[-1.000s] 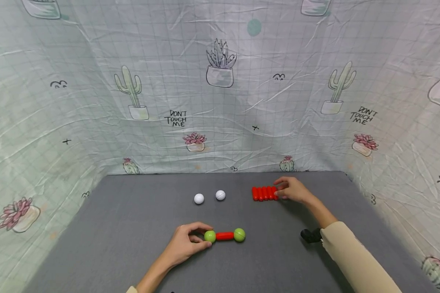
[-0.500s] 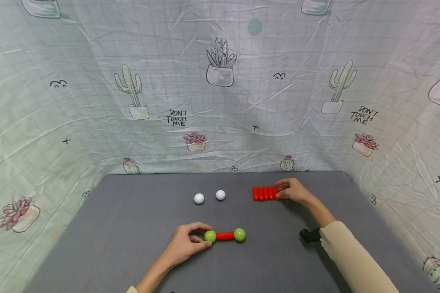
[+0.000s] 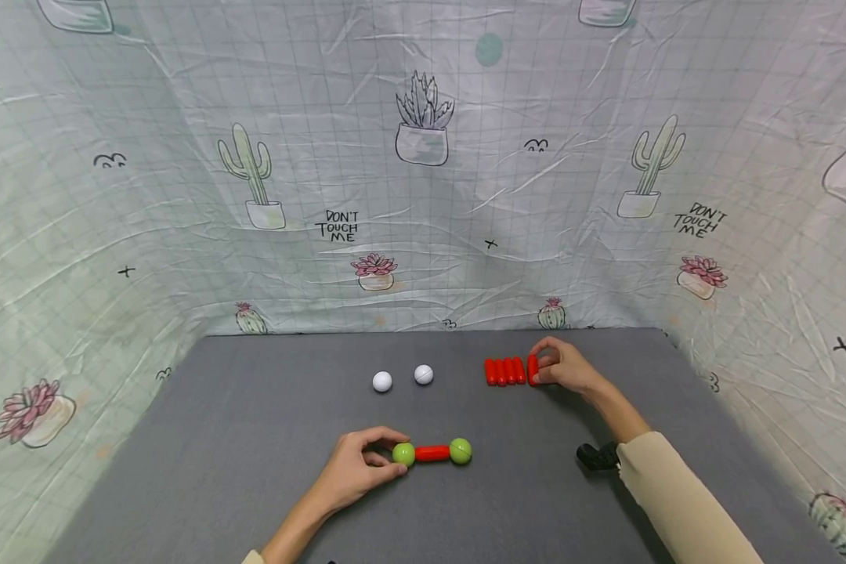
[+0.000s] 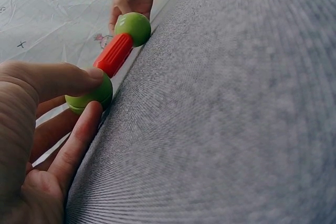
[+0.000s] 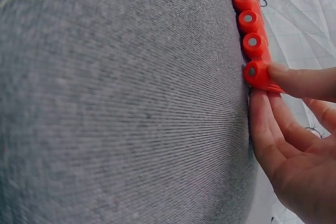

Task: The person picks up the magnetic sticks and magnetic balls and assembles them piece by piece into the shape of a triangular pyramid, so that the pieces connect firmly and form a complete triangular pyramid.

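Observation:
My left hand (image 3: 362, 468) pinches a green ball (image 4: 86, 98) between thumb and fingers. That ball joins a red magnetic rod (image 3: 432, 453), whose other end carries a second green ball (image 3: 460, 451); the piece lies level on the grey surface. At the back right, my right hand (image 3: 565, 368) pinches another red magnetic rod (image 3: 533, 370) at the near end of a row. In the right wrist view, this rod (image 5: 257, 73) shows a round grey end, with the thumb on its upper side and fingers below. Several more red rods (image 3: 505, 371) lie side by side just left of it.
Two white balls (image 3: 382, 381) sit at the back centre of the grey table (image 3: 268, 423). A black object (image 3: 596, 457) shows by the right sleeve, apparently strapped at the wrist. A patterned cloth (image 3: 423, 235) hangs behind and at both sides.
The right hand now holds the end rod slightly apart from the row, with a narrow gap where they stood together before. My left hand and the green-ended piece have not moved.

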`<state>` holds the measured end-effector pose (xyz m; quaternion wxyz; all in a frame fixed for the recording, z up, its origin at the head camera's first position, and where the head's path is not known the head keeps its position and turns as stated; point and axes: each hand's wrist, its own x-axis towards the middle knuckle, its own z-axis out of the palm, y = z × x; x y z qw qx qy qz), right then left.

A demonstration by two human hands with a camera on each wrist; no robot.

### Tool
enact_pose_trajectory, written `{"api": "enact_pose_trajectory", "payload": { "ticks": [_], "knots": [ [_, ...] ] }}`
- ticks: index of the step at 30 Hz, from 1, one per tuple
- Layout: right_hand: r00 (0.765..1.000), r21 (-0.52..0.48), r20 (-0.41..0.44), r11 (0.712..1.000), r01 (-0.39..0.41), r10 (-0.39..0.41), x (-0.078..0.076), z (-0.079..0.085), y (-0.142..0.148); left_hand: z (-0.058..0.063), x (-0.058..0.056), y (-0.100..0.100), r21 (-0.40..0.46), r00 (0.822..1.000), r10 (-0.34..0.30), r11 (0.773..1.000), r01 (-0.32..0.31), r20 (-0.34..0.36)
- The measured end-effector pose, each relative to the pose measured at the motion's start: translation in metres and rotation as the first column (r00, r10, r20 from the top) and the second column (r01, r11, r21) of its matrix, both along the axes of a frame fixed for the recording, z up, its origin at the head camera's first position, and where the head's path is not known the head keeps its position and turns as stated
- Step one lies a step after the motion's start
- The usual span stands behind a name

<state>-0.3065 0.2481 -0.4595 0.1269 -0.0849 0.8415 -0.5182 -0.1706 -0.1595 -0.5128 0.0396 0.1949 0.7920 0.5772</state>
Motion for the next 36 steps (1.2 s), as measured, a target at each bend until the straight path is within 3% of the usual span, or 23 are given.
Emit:
{"api": "enact_pose_trajectory", "payload": {
  "ticks": [13,26,36],
  "knots": [
    [1.000,-0.100,0.008,0.995,0.012,-0.012,0.004,0.004,0.001,0.002,0.000,0.001,0.002,1.000,-0.001,1.000,0.001,-0.004],
    [0.994,-0.082,-0.026,0.991,-0.110,0.108,0.018,0.025,-0.020,0.003,0.000,0.000,0.013,1.000,-0.003,1.000,0.003,0.003],
    [0.963,-0.054,-0.101,0.965,-0.255,0.249,0.023,0.037,-0.049,0.004,0.001,0.001,0.005,1.000,0.002,1.000,-0.002,0.009]
  ]
}}
